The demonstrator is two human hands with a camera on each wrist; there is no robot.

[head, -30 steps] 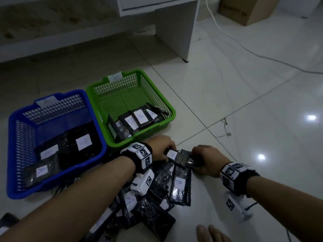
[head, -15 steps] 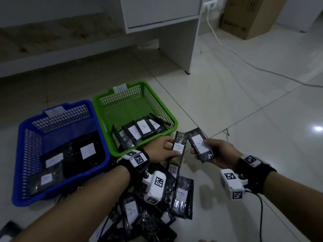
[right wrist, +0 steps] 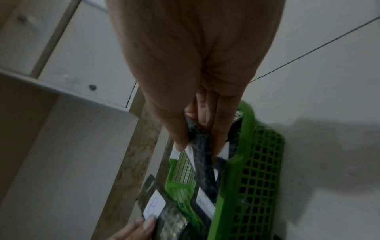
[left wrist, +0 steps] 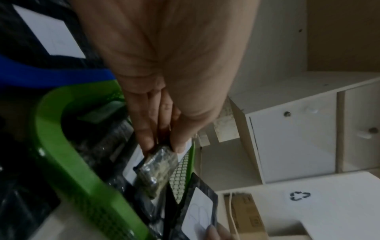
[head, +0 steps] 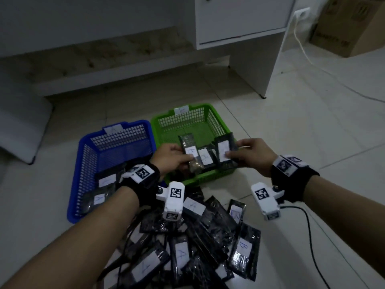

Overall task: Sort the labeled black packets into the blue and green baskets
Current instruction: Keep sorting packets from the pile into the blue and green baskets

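Observation:
My left hand point(head: 173, 157) pinches a black packet point(head: 189, 150) with a white label, holding it over the green basket point(head: 216, 119). My right hand point(head: 248, 155) pinches another labeled black packet point(head: 224, 149) over the same basket's right side. The left wrist view shows my left fingers point(left wrist: 148, 129) gripping the packet point(left wrist: 158, 168) above the green rim point(left wrist: 68, 155). In the right wrist view my thumb and fingers point(right wrist: 180, 136) hold the packet point(right wrist: 202, 152) above the green basket point(right wrist: 255, 186). A labeled packet point(head: 205, 158) lies inside it. The blue basket point(head: 116, 142) at left holds packets labeled A point(head: 99, 199).
A heap of labeled black packets point(head: 200, 243) covers the floor between my forearms. A white desk point(head: 239, 21) stands behind the baskets, with a cardboard box point(head: 352, 28) and a white cable point(head: 312, 61) at right. A black wire point(head: 312, 236) trails from my right wrist.
Both hands rose from the pile, each lifting a packet, and moved forward over the green basket. The head view tilted upward.

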